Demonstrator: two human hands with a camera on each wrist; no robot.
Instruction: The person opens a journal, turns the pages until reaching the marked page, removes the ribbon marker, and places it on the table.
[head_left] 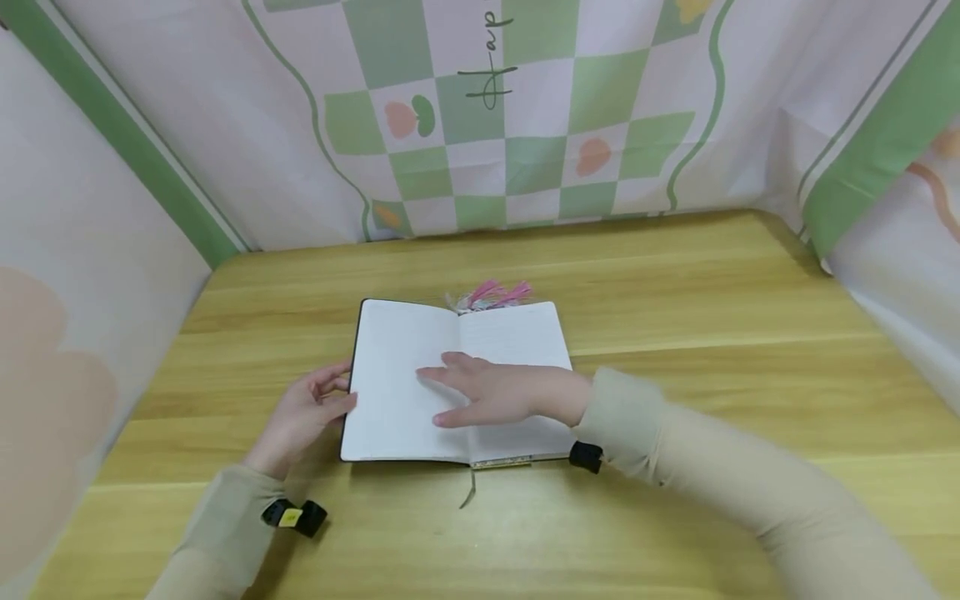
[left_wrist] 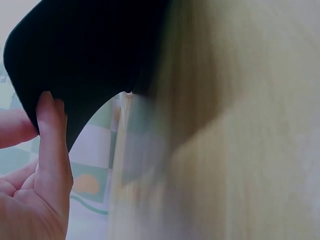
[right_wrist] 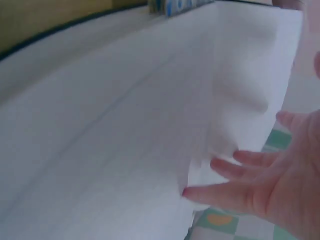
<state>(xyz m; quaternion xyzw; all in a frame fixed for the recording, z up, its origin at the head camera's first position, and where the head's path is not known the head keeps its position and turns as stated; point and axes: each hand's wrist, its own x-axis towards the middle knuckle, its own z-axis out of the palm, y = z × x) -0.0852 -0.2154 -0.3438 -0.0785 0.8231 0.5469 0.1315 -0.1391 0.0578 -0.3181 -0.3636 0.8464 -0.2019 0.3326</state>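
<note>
A notebook [head_left: 397, 333] with a black cover lies open on the table, showing blank-looking white pages. At its left edge my left hand [head_left: 303, 412] pinches the cover between thumb and fingers. The left wrist view shows the black cover [left_wrist: 85, 45] lifted off the wood there, gripped by my left hand [left_wrist: 42, 180]. Over the middle of the spread is my right hand [head_left: 498, 392], fingers spread and fairly straight. Close to the centre fold in the right wrist view, the fingertips of my right hand [right_wrist: 280, 175] appear at the page; firm contact is unclear.
Pink and white tassels [head_left: 498, 293] stick out beyond the notebook's top edge. A thin patterned strip [head_left: 501, 462] shows under the bottom edge, beside a ribbon bookmark [head_left: 468, 492]. Behind the wooden table [head_left: 675, 517] hangs a green-and-white checked cloth [head_left: 536, 158].
</note>
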